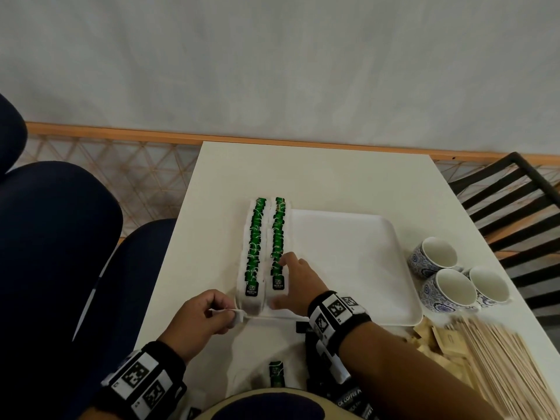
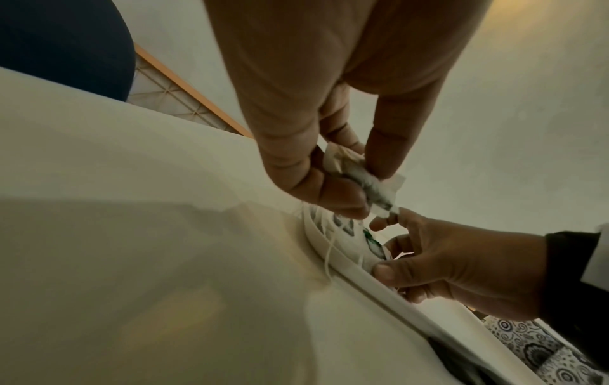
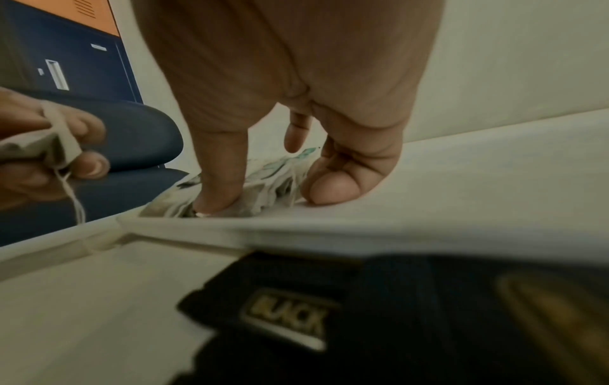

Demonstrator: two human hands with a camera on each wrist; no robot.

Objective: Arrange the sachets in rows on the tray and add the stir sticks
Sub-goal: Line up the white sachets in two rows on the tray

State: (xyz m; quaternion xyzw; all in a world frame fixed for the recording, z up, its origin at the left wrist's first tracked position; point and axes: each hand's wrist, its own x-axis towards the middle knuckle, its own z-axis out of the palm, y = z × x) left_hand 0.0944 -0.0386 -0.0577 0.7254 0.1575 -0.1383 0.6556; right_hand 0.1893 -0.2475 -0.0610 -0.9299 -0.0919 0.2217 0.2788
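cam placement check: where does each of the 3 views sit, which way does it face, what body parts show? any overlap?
Head: above, facing down at tray; both hands, wristbands show.
Left wrist: low, along left hand pinching a tea bag.
Right wrist: low, along right hand on right tea bag row.
Shared: wrist views show each other's hand.

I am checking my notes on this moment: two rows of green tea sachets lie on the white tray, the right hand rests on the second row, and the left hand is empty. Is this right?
Not quite: the left hand is not empty. The left wrist view shows it pinching a tea sachet by the tray corner. The two rows and the right hand on the second row are as you say.
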